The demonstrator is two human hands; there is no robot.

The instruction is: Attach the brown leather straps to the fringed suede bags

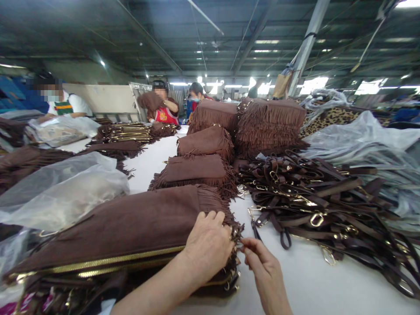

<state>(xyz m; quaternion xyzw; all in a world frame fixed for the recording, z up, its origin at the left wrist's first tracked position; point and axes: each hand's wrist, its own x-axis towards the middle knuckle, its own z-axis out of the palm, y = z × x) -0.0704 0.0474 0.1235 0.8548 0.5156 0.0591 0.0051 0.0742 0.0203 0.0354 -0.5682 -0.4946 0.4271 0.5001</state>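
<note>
brown bag (141, 216) under left grip (210, 240)

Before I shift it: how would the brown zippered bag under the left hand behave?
The brown bag probably bends, its panel softly curved. Its fringe likely swings and tangles, being thin loose strips. The gold zipper might stiffen the near edge it runs along.

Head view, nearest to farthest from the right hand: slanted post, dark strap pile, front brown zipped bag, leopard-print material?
From the right hand:
1. Front brown zipped bag: hand is at its right end, beside the left hand.
2. Dark strap pile: on the table, to the right.
3. Leopard-print material: beyond the straps.
4. Slanted post: background, upper right.
</note>
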